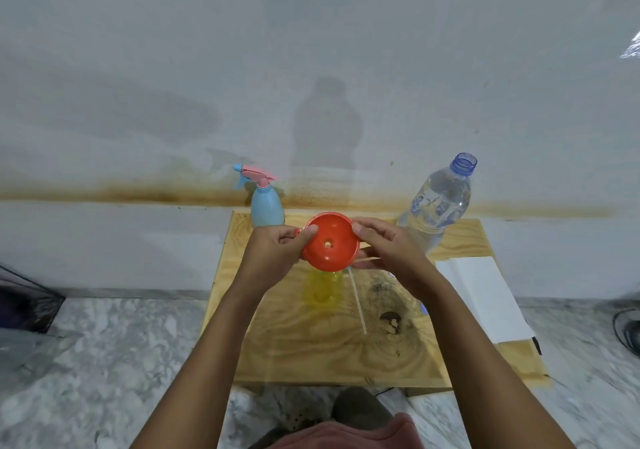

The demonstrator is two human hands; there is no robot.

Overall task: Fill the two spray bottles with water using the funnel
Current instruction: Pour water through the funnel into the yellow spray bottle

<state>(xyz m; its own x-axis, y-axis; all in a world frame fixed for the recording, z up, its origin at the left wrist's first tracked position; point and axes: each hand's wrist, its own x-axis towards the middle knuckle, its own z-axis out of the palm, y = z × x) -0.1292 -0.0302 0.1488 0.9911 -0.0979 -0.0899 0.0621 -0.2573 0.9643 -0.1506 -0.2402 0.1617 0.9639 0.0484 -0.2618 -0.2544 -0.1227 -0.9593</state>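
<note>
Hidden: I see only the lower part of the yellow bottle; its neck and top sit under the funnel, so I cannot tell whether the spout is seated in the mouth.
Hard to make out: a thin white tube runs down the board beside the yellow bottle; its upper end disappears behind my right hand, and what it joins to I cannot tell.
Left hand: closed on the funnel's left rim, thumb on top of the edge.
Right hand: pinching the right rim, thumb on the edge, other fingers curled below.
Funnel: orange, mouth facing me, its hole visible at the centre, held above the yellow bottle.
Blue bottle: upright at the board's far left corner, pink-and-blue trigger head on.
Water bottle: clear, uncapped, standing at the far right, well apart from the funnel.
Board: pale wood with dark stains near the middle.
Paper: white sheet on the right edge.
Cut off: dark objects at both frame edges, unidentifiable.
</note>
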